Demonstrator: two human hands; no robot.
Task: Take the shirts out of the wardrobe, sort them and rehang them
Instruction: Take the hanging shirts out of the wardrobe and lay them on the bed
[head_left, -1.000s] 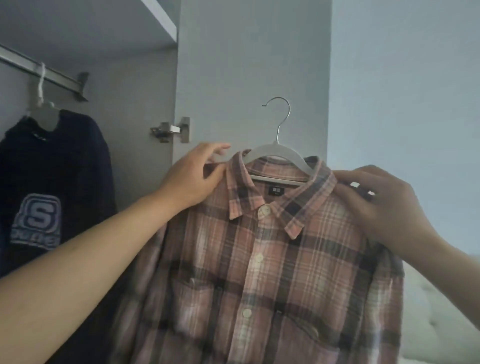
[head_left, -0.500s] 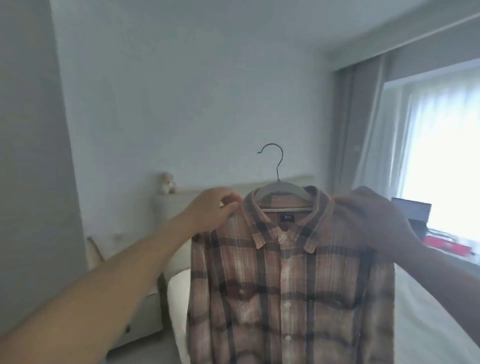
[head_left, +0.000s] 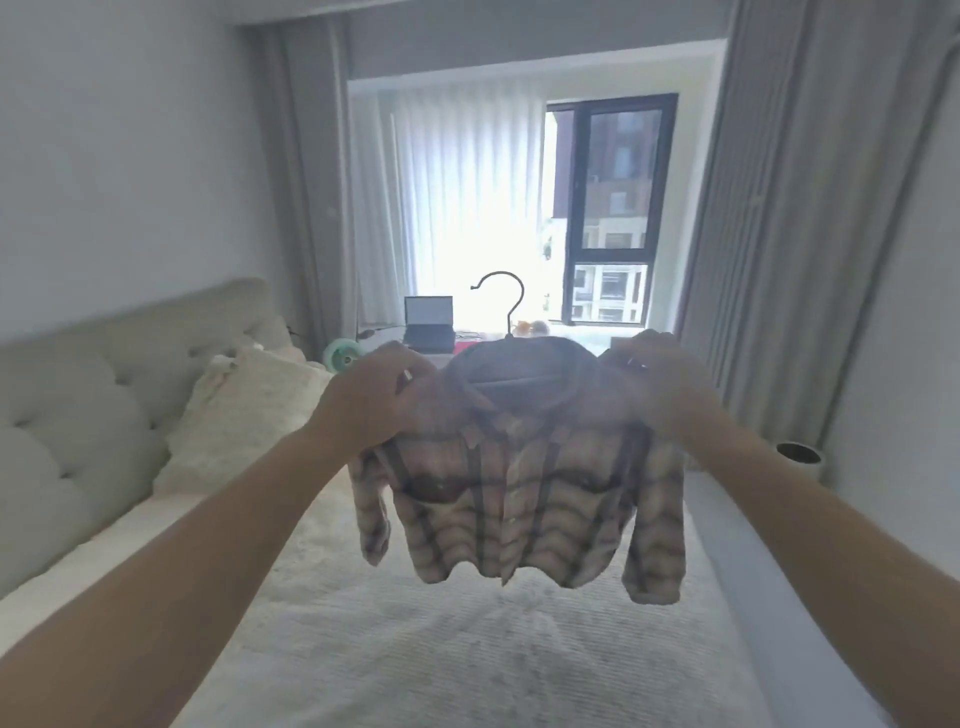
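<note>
A pink and grey plaid shirt (head_left: 519, 499) hangs on a hanger whose metal hook (head_left: 501, 301) stands up above the collar. I hold it out in front of me over the bed (head_left: 395, 654). My left hand (head_left: 379, 400) grips the shirt's left shoulder and my right hand (head_left: 660, 384) grips its right shoulder. The shirt's lower part swings in the air, blurred, with both sleeves dangling. The wardrobe is out of view.
A padded headboard (head_left: 78, 415) and pillows (head_left: 244, 415) lie to the left. Behind the bed a desk holds a laptop (head_left: 428, 322) in front of a bright window (head_left: 608, 208) with curtains. A dark round bin (head_left: 797, 454) stands at the right.
The view has swung from the wardrobe round to the bed and window. Both hands kept their grip on the shirt's shoulders and carried it over the bed.
</note>
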